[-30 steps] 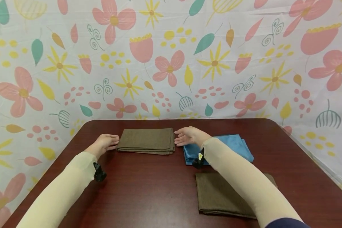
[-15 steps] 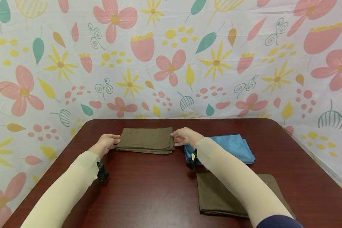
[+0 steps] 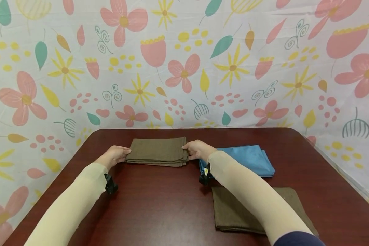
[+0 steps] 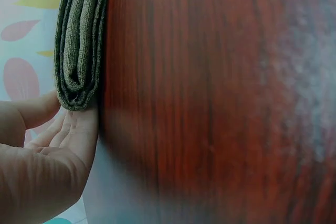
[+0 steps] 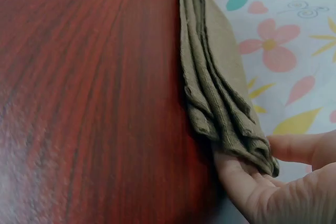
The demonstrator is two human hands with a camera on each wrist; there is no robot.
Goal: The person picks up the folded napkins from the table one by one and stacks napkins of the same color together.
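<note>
The far brown cloth [image 3: 158, 149] lies folded near the far edge of the surface [image 3: 160, 205], toward its far left corner. Fingers of the left hand [image 3: 113, 156] clamp one end, those of the right hand [image 3: 200, 150] the other, where the layers splay. Good handling probably means pinching every layer, keeping both ends level, and holding the right sleeve [image 3: 249, 191] off the blue cloth [image 3: 250, 159].

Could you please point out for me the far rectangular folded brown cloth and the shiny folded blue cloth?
Far rectangular folded brown cloth [image 3: 157, 149], head view: middle of its top face.
Shiny folded blue cloth [image 3: 249, 158], head view: uncovered part of its top face.
</note>
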